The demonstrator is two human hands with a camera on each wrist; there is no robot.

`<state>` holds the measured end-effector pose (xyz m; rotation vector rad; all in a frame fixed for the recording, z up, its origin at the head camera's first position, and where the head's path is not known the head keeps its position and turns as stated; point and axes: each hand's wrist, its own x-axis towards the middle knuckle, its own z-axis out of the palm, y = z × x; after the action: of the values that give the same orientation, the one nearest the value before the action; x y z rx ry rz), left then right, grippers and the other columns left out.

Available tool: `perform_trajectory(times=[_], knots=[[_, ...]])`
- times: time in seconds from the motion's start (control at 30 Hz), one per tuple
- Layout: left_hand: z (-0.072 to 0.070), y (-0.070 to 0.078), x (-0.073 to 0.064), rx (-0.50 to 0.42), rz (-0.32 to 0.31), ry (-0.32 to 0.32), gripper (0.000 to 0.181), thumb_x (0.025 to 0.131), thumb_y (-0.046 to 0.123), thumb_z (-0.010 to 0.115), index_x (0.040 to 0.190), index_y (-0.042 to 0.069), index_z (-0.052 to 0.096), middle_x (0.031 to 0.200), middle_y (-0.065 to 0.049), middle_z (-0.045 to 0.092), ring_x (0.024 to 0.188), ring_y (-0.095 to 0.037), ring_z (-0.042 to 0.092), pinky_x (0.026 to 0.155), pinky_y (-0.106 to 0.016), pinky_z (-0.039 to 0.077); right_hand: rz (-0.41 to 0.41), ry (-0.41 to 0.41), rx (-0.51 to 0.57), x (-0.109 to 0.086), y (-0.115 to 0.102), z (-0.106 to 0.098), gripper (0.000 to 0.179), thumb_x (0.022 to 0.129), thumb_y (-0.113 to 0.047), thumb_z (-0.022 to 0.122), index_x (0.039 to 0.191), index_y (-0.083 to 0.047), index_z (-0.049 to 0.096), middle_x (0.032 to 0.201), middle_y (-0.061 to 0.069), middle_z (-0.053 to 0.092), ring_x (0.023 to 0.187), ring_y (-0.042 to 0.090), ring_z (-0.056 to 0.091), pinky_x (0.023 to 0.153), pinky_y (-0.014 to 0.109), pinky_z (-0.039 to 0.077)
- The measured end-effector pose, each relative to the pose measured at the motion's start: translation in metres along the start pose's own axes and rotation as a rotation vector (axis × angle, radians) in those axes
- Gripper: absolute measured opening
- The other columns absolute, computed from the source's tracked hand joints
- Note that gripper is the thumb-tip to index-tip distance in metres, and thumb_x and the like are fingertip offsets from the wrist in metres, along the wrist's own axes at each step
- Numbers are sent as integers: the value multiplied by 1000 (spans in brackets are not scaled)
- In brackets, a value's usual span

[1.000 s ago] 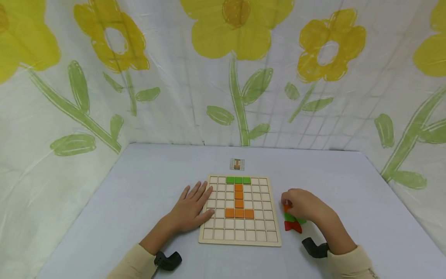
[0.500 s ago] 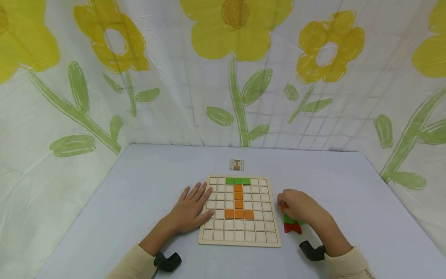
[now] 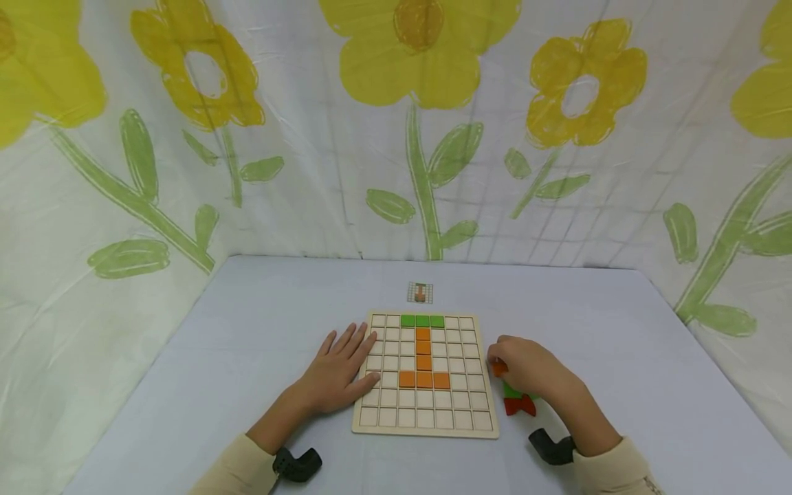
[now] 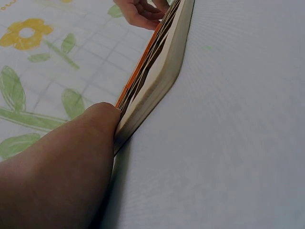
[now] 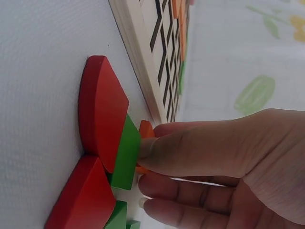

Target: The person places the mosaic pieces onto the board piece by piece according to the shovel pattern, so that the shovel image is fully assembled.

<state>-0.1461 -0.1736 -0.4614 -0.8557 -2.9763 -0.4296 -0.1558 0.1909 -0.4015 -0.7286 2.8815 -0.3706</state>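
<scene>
My left hand [image 3: 334, 375] lies with spread fingers over the left edge of a wooden grid board [image 3: 427, 432]. Set in its cells are a row of green square tiles [image 3: 423, 321] and several orange square tiles [image 3: 423, 362]. Right of the board, my right hand [image 3: 526, 364] pinches an orange tile [image 3: 500, 370] between thumb and fingers. In the right wrist view, the thumb partly covers that orange tile [image 5: 145, 129]. A green block [image 5: 126, 155] and two red pieces with curved edges [image 5: 107, 107] lie close by the thumb.
A small pattern card [image 3: 420, 293] lies behind the board. More green pieces [image 5: 116, 217] sit near the red ones, partly hidden by my right hand. A flowered curtain [image 3: 322, 227] stands behind the table [image 3: 297, 295]. A dark wrist device [image 3: 551, 447] hangs at the right cuff.
My right hand has shifted a little left toward the board, and the orange tile has come away from the green and red pieces with it. My left hand has stayed still.
</scene>
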Motion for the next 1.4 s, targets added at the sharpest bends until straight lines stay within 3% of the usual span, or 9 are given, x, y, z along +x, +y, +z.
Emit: perform_trajectory(times=[0.17,0.47,0.8,1.13,1.4], knots=[[1,-1,1,-3,-9,-17,77,103,57,39,161,9,22,166,-14,15,152,-32,10,118,-57,6,10,-4,2,0,-2,-1,19,83,7,74,95,-7,74,81,-4,57,70,12,49,68,31,50],[1,-2,1,-8,-11,-19,78,103,57,39,161,9,21,166,-13,14,152,-32,9,118,-56,5,-21,42,2,1,-1,0,21,80,7,75,95,-8,73,80,-4,55,69,12,47,64,28,47],[2,-2,1,-5,-8,-16,78,102,58,39,161,9,21,166,-13,14,152,-31,9,118,-56,5,-18,32,33,6,-14,1,24,81,6,75,102,-6,76,88,-4,60,75,12,51,72,31,52],[2,-3,0,-5,-10,-15,78,102,57,40,161,9,22,166,-13,14,152,-33,10,118,-57,5,-180,38,47,10,-24,5,20,82,-4,80,101,-7,75,91,-5,59,77,9,50,71,29,51],[1,-2,0,-2,-3,-18,78,102,58,39,161,8,22,166,-13,14,152,-33,10,118,-57,5,-253,47,42,9,-34,9,18,81,1,78,97,-8,74,86,-6,58,74,8,50,67,26,49]])
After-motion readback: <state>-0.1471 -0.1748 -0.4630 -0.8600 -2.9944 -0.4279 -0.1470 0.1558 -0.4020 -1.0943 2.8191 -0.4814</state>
